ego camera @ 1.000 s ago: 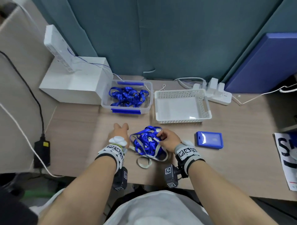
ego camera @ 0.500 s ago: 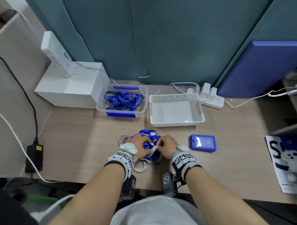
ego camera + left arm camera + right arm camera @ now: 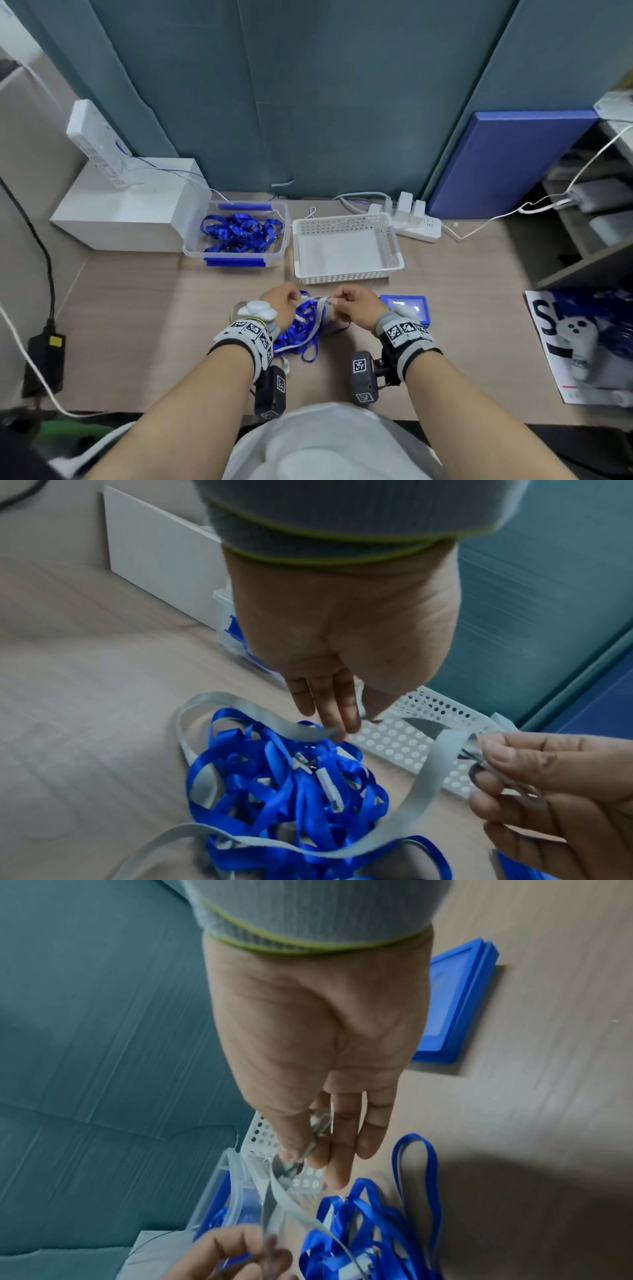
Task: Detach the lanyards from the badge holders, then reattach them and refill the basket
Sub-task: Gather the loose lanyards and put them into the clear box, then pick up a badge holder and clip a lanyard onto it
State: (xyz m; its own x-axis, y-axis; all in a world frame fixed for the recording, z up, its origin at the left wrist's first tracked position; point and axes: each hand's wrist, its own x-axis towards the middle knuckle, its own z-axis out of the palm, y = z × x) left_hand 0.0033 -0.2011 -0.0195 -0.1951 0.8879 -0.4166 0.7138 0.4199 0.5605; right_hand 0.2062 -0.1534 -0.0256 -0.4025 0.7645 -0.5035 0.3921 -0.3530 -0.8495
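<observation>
I am working a pale grey fabric lanyard strap (image 3: 421, 785) out of the tangled heap of glossy blue ribbon lanyards (image 3: 301, 329) lying near the front edge of the wood-grain desk (image 3: 137, 308) — by my reckoning, the sorting that comes before reattaching. My right hand (image 3: 356, 308) pinches the strap's metal clip end between thumb and fingers. My left hand (image 3: 281, 303) pinches a thin part near the same strap; what exactly it holds I cannot tell. Next I would need to draw the grey strap clear without dragging the blue loops along, then bring its clip to the flat blue plastic badge holder (image 3: 407, 306) lying just right of my right hand.

The white perforated plastic basket (image 3: 394, 246) toward the back edge has nothing in it — the refill is not begun. The clear plastic tub with blue latches (image 3: 236, 262) to its left holds more blue lanyards.
</observation>
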